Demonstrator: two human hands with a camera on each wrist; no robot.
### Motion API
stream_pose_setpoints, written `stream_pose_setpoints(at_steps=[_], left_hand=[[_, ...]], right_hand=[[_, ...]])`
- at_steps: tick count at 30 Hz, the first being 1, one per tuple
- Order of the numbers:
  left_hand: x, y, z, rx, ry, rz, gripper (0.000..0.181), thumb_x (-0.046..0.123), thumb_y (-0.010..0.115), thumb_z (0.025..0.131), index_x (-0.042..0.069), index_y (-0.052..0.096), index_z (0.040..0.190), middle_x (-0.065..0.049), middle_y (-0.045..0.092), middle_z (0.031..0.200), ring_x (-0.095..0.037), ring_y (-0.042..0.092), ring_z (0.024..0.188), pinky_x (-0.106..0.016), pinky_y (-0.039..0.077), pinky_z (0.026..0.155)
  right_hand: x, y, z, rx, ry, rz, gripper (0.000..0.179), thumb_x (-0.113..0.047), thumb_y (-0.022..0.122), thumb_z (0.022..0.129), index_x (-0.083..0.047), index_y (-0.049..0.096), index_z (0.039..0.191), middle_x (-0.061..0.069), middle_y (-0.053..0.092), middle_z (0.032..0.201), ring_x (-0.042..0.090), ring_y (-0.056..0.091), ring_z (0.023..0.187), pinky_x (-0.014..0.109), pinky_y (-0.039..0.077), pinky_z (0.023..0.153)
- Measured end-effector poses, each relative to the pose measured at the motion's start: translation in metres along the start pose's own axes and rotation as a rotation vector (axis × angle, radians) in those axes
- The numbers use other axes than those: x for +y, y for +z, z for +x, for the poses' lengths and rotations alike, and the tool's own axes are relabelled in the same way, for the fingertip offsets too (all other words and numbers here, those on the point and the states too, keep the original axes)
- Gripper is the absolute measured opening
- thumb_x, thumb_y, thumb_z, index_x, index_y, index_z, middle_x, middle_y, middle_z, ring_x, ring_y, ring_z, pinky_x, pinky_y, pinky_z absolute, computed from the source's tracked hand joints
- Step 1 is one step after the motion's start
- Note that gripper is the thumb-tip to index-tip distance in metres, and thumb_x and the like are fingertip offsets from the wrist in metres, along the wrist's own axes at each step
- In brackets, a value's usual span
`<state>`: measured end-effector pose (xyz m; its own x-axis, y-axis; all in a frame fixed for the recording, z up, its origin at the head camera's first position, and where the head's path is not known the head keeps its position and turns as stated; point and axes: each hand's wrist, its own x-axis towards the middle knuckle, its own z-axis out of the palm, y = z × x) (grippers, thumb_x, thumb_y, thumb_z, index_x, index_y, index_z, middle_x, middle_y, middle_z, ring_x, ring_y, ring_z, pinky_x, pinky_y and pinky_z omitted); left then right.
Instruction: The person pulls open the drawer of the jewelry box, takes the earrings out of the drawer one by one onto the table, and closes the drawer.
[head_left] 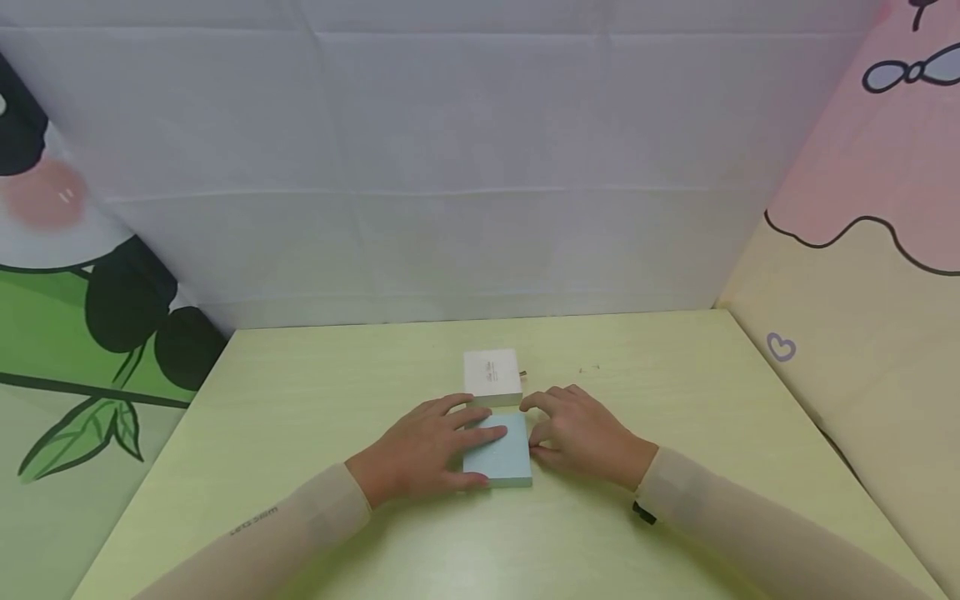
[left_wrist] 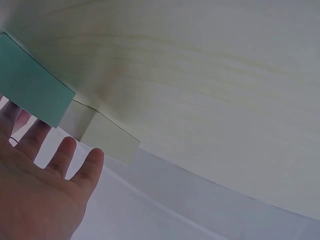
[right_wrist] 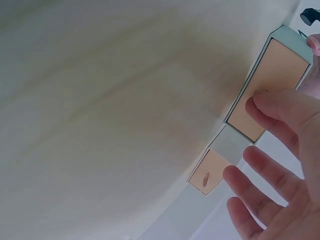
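A light blue drawer box (head_left: 506,462) lies flat on the table. My left hand (head_left: 423,442) rests on it from the left with spread, fairly straight fingers on its top and the thumb by its near edge. At its right side is my right hand (head_left: 588,437). The right wrist view shows the box's tan drawer front (right_wrist: 280,65), where thumb and forefinger pinch at the middle; any tab there is hidden by the fingertips. Just behind the blue box lies a white drawer box (head_left: 491,371) with dark lettering. A small pull tab (right_wrist: 206,180) sticks out of its tan end.
The pale yellow table (head_left: 322,375) reaches back to a creased white cloth wall (head_left: 465,167). Painted panels stand at both sides, the right one pink and cream (head_left: 862,333). A small dark object (head_left: 643,513) sits by the right sleeve's cuff.
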<state>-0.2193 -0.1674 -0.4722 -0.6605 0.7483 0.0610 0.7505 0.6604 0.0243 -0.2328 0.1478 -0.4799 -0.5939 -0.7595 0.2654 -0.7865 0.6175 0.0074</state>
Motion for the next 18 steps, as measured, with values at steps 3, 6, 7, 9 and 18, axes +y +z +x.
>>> stream_pose_setpoints(at_steps=[3,6,7,9,18], left_hand=[[0.0002,-0.0001,0.0002,0.000,0.000,-0.004,0.070,0.071,0.073,0.110,0.043,0.061,0.173,0.003,0.067,0.174,-0.037,0.058,0.167,-0.057,0.053,0.135],[0.0001,0.0002,0.0005,0.001,-0.001,-0.004,0.070,0.071,0.073,0.110,0.043,0.061,0.173,0.003,0.068,0.173,-0.037,0.058,0.167,-0.057,0.053,0.135],[0.0001,0.0003,0.0006,0.001,0.000,-0.003,0.070,0.071,0.073,0.110,0.043,0.061,0.173,0.003,0.068,0.173,-0.037,0.059,0.167,-0.057,0.054,0.135],[0.0000,0.0006,0.0008,0.004,0.000,0.000,0.070,0.072,0.073,0.110,0.043,0.061,0.172,0.003,0.068,0.173,-0.036,0.059,0.166,-0.056,0.054,0.135],[-0.0005,0.0010,0.0010,0.001,-0.001,-0.004,0.069,0.071,0.073,0.110,0.043,0.061,0.172,0.003,0.068,0.173,-0.036,0.059,0.166,-0.056,0.054,0.135]], right_hand=[[0.0006,0.0008,-0.0002,0.007,-0.004,-0.007,0.004,-0.031,0.096,0.101,-0.030,0.096,0.097,0.002,0.083,0.140,0.022,0.078,0.124,0.039,0.062,0.100],[0.0011,0.0015,-0.0002,0.015,-0.009,-0.013,0.004,-0.031,0.097,0.101,-0.030,0.096,0.097,0.002,0.083,0.140,0.022,0.079,0.123,0.039,0.062,0.100],[0.0011,0.0015,-0.0002,0.016,-0.010,-0.016,0.004,-0.031,0.097,0.101,-0.030,0.096,0.096,0.002,0.083,0.140,0.022,0.079,0.123,0.039,0.062,0.100],[0.0010,0.0012,-0.0002,0.018,-0.011,-0.020,0.005,-0.031,0.097,0.101,-0.031,0.095,0.096,0.002,0.083,0.140,0.022,0.079,0.123,0.039,0.062,0.100],[0.0006,0.0010,0.0007,-0.002,-0.003,-0.024,0.004,-0.031,0.096,0.101,-0.031,0.096,0.097,0.001,0.083,0.140,0.022,0.079,0.122,0.040,0.063,0.100]])
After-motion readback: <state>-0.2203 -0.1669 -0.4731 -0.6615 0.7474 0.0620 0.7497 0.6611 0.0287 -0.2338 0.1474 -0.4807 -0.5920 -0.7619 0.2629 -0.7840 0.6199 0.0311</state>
